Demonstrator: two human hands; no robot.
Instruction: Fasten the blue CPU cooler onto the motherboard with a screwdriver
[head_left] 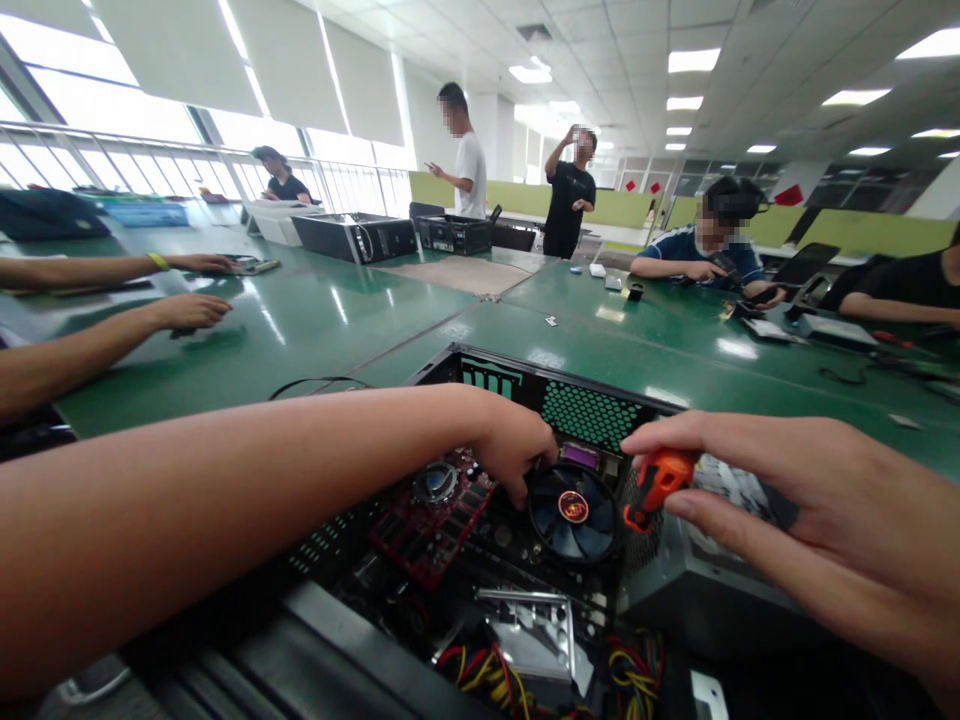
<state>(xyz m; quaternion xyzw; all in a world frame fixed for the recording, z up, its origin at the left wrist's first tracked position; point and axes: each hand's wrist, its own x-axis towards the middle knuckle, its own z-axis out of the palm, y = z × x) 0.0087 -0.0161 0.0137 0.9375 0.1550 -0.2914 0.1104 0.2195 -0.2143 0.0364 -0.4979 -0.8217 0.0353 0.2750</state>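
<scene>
An open black computer case (585, 405) lies on the green table in front of me. My left hand (514, 445) reaches into it, fingers curled down beside the black CPU fan (574, 515); what they touch is hidden. To the left of that hand sits a red graphics card (435, 525) with its own small fan. My right hand (795, 510) pinches an orange-handled screwdriver (656, 485) at the fan's right edge. Coloured cable bundles (487, 675) lie at the case's near end.
The green table (315, 320) stretches far ahead. Another person's two forearms (112, 335) rest on it at the left. Seated people work at the right with small parts; two stand at the back near black computer cases (356, 237). A black cable (319, 383) loops beside my case.
</scene>
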